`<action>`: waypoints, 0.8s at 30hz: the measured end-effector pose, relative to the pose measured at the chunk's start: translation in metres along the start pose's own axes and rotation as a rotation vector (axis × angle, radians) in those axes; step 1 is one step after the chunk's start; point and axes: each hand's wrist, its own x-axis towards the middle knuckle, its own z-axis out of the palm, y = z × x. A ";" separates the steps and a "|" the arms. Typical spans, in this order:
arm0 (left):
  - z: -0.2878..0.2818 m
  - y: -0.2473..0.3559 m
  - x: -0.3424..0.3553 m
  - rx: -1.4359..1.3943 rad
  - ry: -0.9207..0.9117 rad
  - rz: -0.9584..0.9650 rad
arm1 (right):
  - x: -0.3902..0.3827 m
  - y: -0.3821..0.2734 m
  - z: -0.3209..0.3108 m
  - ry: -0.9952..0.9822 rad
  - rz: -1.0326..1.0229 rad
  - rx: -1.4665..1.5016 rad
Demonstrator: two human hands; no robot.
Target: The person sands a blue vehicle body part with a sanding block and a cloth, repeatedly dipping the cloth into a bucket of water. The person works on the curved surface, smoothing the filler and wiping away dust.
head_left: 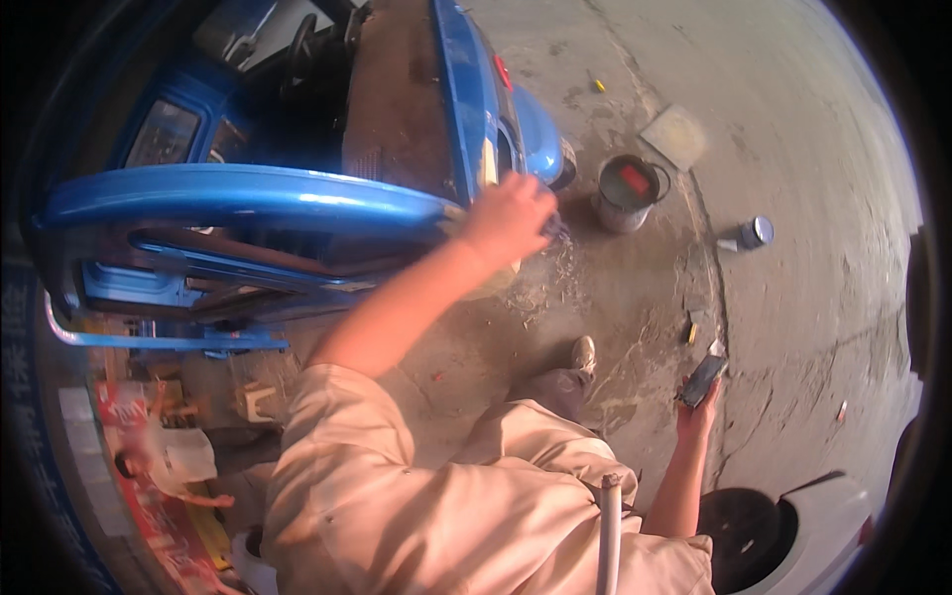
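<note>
My left hand (506, 216) is closed at the corner of the open blue door (268, 186) of a vehicle, with a dark, crumpled pad (551, 226) in its fingers, beside pale yellowish patches (488, 159) on the bodywork. My left forearm reaches diagonally up to it. Low on the right, my right hand (694, 402) grips a dark rectangular plate (705, 377) with a lighter piece at its upper end. The cab interior, with a steering wheel (298, 55), shows beyond the door.
On the cracked concrete stand a bucket (625, 206) with something red in it and a blue-topped can (756, 232). A flat slab (674, 137) and small tools (692, 330) lie nearby. Another person (188, 461) is at lower left, near a stool (260, 402). A pale car (823, 526) is at lower right.
</note>
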 end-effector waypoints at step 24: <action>-0.083 -0.108 -0.065 0.616 0.013 0.768 | -0.227 0.382 -0.088 0.372 -0.079 0.173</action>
